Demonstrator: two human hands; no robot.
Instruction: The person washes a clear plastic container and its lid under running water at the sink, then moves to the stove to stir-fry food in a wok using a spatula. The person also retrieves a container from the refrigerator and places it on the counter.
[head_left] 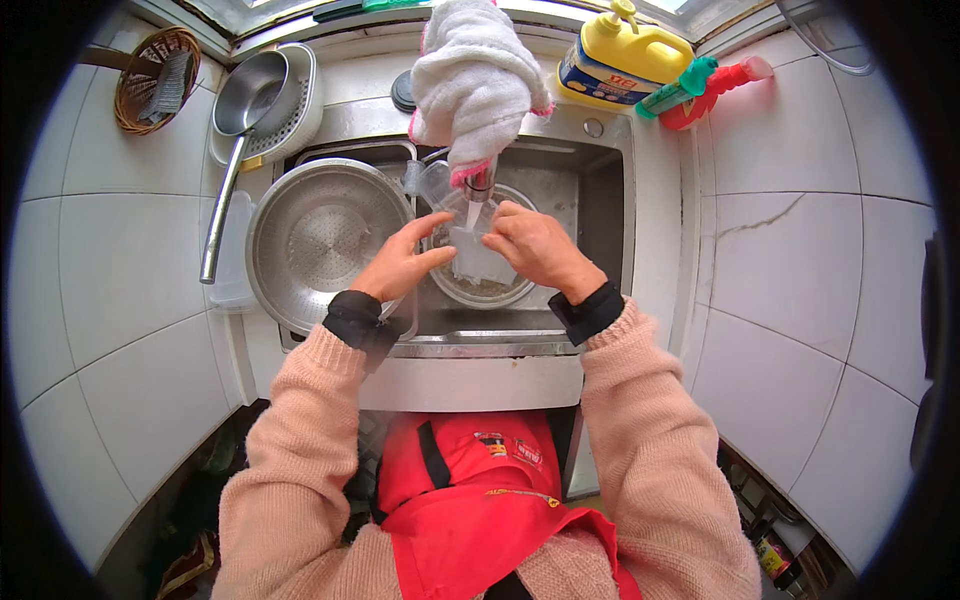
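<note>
A faucet (479, 187), its upper part wrapped in a white cloth (470, 85) with pink edging, runs a white stream of water. Under the stream is a clear plastic piece (480, 262), perhaps a container or its lid; its exact shape is hard to make out. It sits over a round metal basin (440, 285) in the sink. My right hand (543, 250) has its fingers curled and pinched at the right edge of the clear plastic piece. On its left side, my left hand (402, 262) holds thumb and fingers apart, close to that edge.
A large metal colander (325, 240) rests over the sink's left side. Farther left are a long-handled saucepan (250, 95) on a white basket (308, 110) and a wicker basket (135, 85) on the wall. A yellow jug (625, 55) and a green-and-red bottle (700, 90) stand back right.
</note>
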